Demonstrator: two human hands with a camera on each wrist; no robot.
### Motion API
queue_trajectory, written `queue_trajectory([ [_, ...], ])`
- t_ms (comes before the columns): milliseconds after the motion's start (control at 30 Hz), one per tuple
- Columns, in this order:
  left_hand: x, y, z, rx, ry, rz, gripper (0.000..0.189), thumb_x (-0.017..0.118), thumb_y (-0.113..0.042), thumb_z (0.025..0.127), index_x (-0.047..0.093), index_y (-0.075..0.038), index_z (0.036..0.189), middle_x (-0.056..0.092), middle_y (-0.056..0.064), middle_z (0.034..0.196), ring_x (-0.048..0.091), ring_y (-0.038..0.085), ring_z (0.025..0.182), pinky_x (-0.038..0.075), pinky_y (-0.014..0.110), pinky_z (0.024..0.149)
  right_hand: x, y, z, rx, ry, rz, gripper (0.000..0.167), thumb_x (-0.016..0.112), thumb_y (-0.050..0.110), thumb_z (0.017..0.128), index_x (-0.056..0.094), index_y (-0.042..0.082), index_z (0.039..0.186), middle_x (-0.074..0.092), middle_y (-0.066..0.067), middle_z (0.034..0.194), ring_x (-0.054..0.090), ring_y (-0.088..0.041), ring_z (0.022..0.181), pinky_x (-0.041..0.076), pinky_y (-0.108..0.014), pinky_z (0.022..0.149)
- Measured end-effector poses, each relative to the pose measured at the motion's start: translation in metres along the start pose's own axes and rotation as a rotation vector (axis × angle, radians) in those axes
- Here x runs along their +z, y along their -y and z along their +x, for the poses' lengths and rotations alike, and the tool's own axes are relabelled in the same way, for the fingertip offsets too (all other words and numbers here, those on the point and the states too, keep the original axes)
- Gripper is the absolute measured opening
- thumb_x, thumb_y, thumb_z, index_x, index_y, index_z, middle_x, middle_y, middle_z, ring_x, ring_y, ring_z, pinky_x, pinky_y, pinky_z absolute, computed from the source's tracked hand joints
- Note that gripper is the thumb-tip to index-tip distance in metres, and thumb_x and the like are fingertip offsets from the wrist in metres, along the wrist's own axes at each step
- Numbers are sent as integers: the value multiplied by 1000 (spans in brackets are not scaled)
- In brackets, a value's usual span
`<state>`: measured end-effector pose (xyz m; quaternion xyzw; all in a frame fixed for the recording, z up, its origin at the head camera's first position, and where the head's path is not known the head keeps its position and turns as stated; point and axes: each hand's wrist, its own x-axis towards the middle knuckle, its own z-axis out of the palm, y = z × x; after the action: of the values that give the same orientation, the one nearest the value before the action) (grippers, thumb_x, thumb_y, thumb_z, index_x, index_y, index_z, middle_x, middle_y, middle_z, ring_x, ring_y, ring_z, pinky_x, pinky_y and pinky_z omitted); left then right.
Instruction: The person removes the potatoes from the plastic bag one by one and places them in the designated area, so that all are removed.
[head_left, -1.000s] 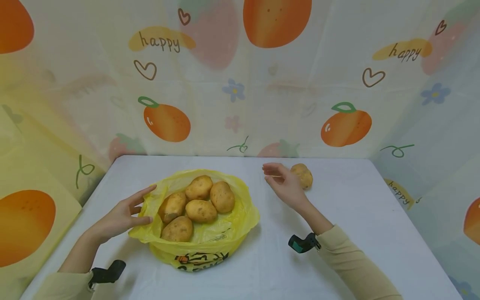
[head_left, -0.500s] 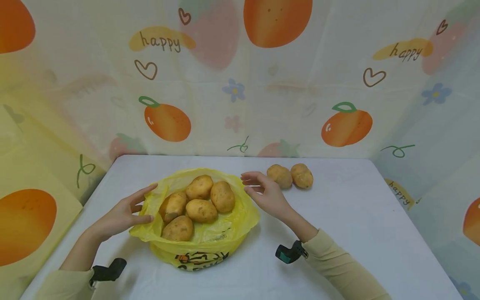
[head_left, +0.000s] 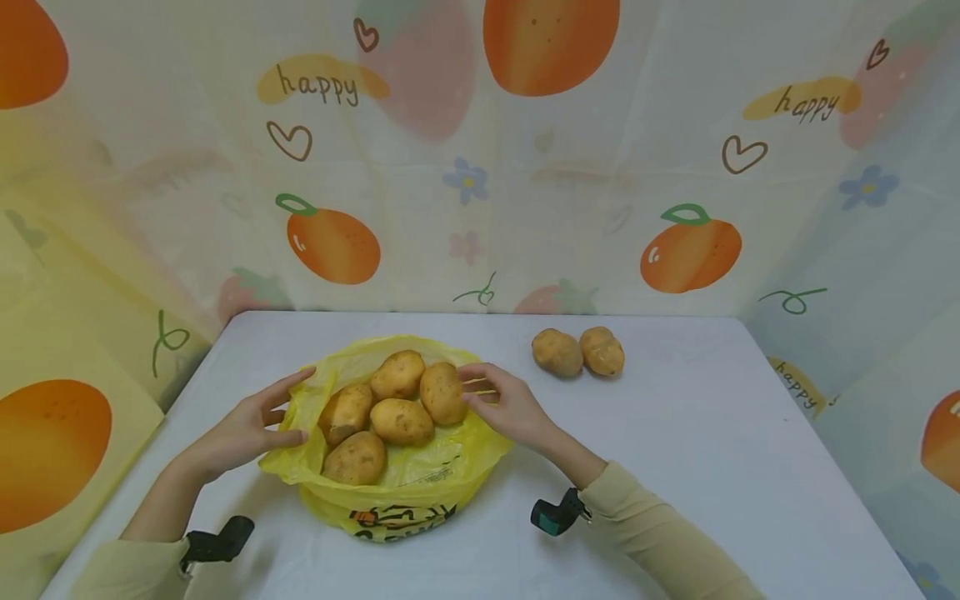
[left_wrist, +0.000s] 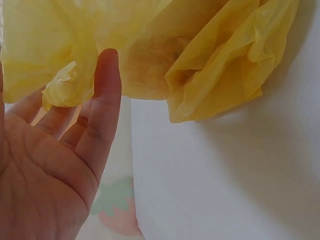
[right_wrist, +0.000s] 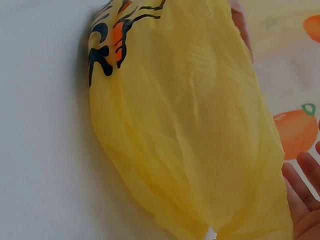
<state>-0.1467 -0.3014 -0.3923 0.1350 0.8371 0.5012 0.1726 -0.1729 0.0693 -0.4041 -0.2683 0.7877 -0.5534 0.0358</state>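
A yellow plastic bag (head_left: 468, 467) stands wide open on the white table, with several potatoes (head_left: 402, 422) inside. At its left rim is my left hand (head_left: 232, 437), thumb and index finger spread along the edge. The left wrist view shows extended fingers (left_wrist: 106, 90) against the crumpled yellow film. My right hand (head_left: 513, 408) is at the bag's right rim, fingers slightly bent and beside the rightmost potato (head_left: 441, 393). In the right wrist view, fingertips (right_wrist: 307, 167) show just beyond the bag's edge, partly hidden by the film.
Two potatoes, one (head_left: 557, 352) left of the other (head_left: 602, 351), lie side by side near the back of the table (head_left: 675, 467). Behind the table hangs a fruit-printed cloth (head_left: 525, 208). A black wrist camera (head_left: 219, 540) is strapped on each arm.
My right hand has moved left and toward me, from in front of the two loose potatoes to the bag's right rim. Both those potatoes show now. The left hand stays put.
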Motion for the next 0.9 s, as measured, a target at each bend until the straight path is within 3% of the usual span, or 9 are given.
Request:
queue_trajectory([
  [300, 0, 1, 0, -4, -1, -5, 84, 68, -16, 83, 17, -25, 148, 14, 18, 151, 38, 51, 120, 53, 33, 72, 6, -27, 5, 45, -43, -55, 37, 61, 14, 89, 54, 10, 125, 58, -8, 121, 60, -21, 105, 50, -24, 83],
  [700, 0, 1, -1, 9, -6, 12, 84, 69, -17, 83, 17, -25, 148, 12, 16, 152, 35, 53, 122, 52, 33, 74, 11, -32, 9, 91, -30, -94, 42, 61, 16, 89, 51, 6, 128, 56, -13, 123, 59, -28, 106, 50, -33, 85],
  [900, -2, 4, -1, 3, -11, 27, 83, 68, -18, 83, 18, -26, 148, 13, 15, 152, 34, 53, 123, 51, 34, 78, 15, -38, 12, 138, -25, -116, 47, 62, 17, 89, 47, 10, 133, 53, -10, 128, 58, -25, 109, 49, -32, 87],
])
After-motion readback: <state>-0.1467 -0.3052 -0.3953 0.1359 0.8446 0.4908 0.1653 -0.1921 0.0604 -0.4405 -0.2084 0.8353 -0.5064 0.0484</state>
